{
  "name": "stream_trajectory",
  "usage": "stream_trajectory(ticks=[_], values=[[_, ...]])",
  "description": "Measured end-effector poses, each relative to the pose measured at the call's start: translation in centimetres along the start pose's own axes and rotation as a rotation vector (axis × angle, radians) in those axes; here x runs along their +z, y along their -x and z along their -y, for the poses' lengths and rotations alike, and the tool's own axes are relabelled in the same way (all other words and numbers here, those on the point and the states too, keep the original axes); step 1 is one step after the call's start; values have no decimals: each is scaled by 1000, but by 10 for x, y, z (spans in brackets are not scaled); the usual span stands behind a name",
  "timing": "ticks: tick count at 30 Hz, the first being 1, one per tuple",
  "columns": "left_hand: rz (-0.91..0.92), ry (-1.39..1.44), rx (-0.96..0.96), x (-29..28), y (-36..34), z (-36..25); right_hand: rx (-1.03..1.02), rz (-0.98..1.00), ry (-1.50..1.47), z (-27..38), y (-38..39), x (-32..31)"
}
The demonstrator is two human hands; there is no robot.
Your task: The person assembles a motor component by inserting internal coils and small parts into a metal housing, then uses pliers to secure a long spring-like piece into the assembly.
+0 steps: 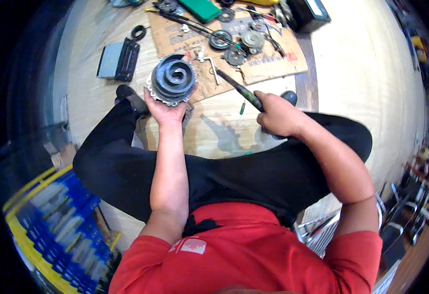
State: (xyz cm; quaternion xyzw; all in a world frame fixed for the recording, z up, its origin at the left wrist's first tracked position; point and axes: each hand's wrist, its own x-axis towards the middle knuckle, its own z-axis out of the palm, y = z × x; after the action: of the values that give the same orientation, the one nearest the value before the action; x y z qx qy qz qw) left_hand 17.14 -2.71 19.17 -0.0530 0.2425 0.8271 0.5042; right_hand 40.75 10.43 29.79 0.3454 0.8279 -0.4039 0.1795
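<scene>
On my left hand (pixel 168 111) rests a round grey metal scroll part (pixel 175 78), its spiral wall facing up and a scalloped rim around its base. The fingers of that hand wrap its lower edge. My right hand (pixel 279 115) is closed around a long dark rod-shaped tool (pixel 241 89) with a green patch along it. The tool's tip points up and left toward the scroll part, apart from it. An L-shaped hex key (pixel 213 71) lies on the cardboard between the two. Below the tool, a small green screwdriver (pixel 243 107) lies on the floor.
Flattened cardboard (pixel 195 90) carries several round parts, including a pulley (pixel 220 39) and a metal housing (pixel 252 42). A black-and-grey box (pixel 119 60) and black ring (pixel 138 33) sit at left. A green case (pixel 199 10) lies farther back. Blue bins (pixel 62 230) stand lower left.
</scene>
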Motion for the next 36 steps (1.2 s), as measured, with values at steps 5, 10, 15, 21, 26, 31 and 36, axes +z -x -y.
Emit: stream_trajectory(ticks=[5,10,15,21,26,31,36], values=[[-27,89,16,-6,-5,0,-72,-160,-36,6,0,-5],[-102,191,-2,9,7,4,63,-245,-18,8,-9,-9],[2,239,-53,7,8,7,109,-333,-6,-7,-18,-9],[66,255,-85,25,22,9,69,-354,-51,-3,-21,-9],[78,275,-159,14,22,15,43,-388,-60,-4,-25,-4],[111,267,-223,6,21,21,17,-402,-142,-6,-23,-4],[243,315,-268,-1,22,20,28,-440,-156,8,-17,-11]])
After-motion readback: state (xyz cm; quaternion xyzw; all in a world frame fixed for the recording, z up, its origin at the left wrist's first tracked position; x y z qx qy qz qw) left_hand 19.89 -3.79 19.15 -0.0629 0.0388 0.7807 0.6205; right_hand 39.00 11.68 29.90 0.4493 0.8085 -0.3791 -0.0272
